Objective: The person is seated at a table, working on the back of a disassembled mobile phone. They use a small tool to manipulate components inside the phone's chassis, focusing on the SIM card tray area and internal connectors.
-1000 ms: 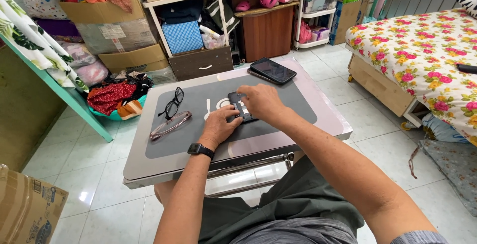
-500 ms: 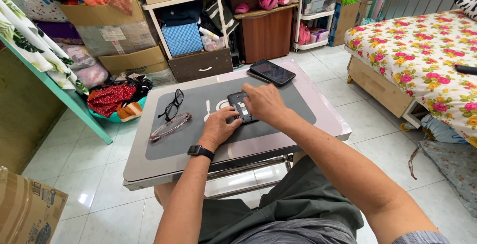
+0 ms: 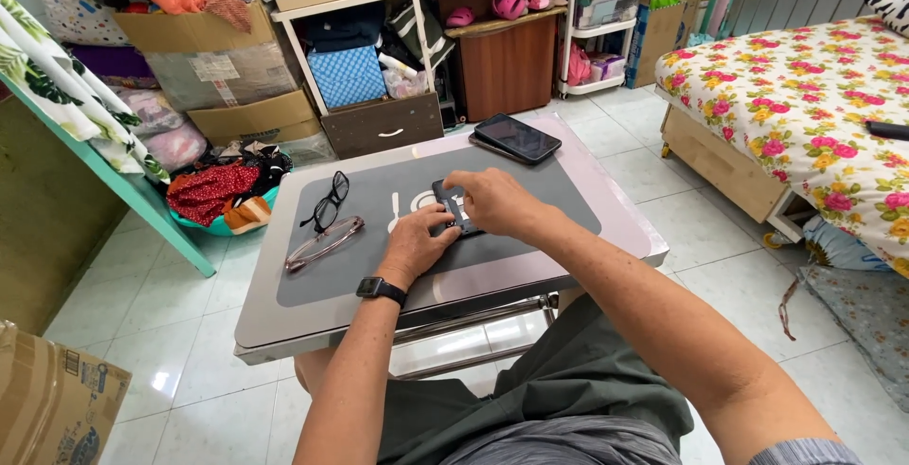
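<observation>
A small dark flat device [image 3: 449,202] lies on the grey mat of a low table [image 3: 284,318]. My left hand [image 3: 417,242], with a black watch on its wrist, rests on the device's near end. My right hand [image 3: 492,202] covers its right side, fingers curled over it. Most of the device is hidden under both hands. A dark phone [image 3: 516,137] lies at the table's far right corner, apart from my hands. Black-framed glasses [image 3: 329,202] and a second clear-framed pair [image 3: 324,243] lie to the left of my hands.
A bed with a flowered cover [image 3: 805,86] stands to the right. Shelves, cardboard boxes [image 3: 222,77] and a wooden cabinet [image 3: 507,67] line the far side. A tub of clothes [image 3: 222,195] sits on the floor at left, and another box [image 3: 52,408] at the near left.
Both hands stay on the small device. The right hand has shifted slightly over it. Nothing else on the table has moved.
</observation>
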